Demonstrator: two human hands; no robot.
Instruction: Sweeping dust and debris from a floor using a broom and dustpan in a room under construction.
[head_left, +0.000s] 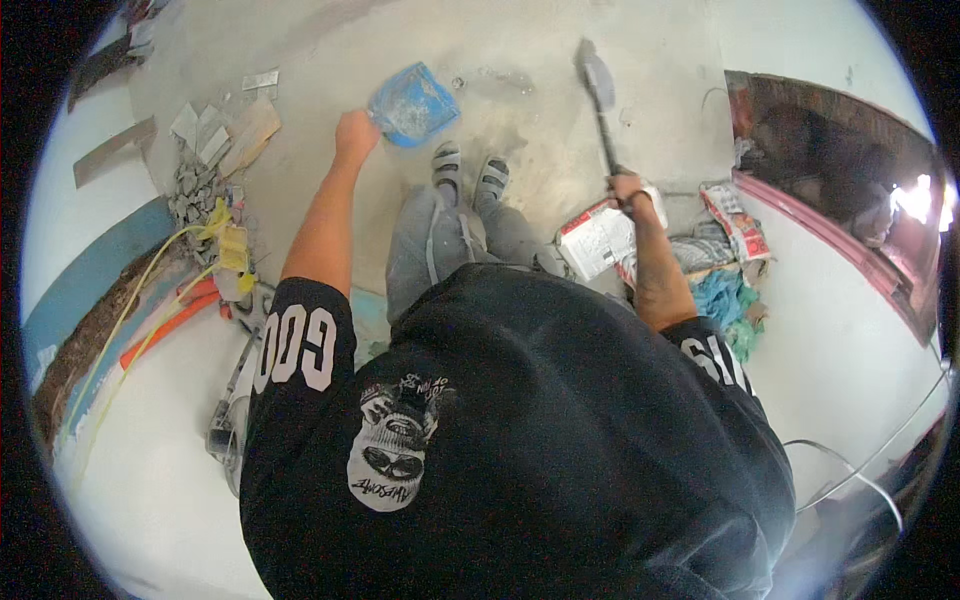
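Observation:
My left hand (355, 136) grips the handle end of a blue plastic dustpan (414, 106), whose pan is coated with pale dust and lies in front of my feet. My right hand (628, 191) is closed around the dark handle of a brush or small broom (598, 79); its blurred head points away from me, so its exact kind cannot be told. Between the two tools, a small patch of debris (510, 79) is on the dusty floor. Printed bags (600, 238) lie under and beside my right forearm.
Rubble (196, 187) and broken tile pieces (206, 133) are heaped at the left, beside yellow cord (217, 225) and an orange tube-like object (176, 322). Blue and green plastic (724, 300) lies at the right, below another printed bag (736, 223). A cable (855, 472) loops at the lower right.

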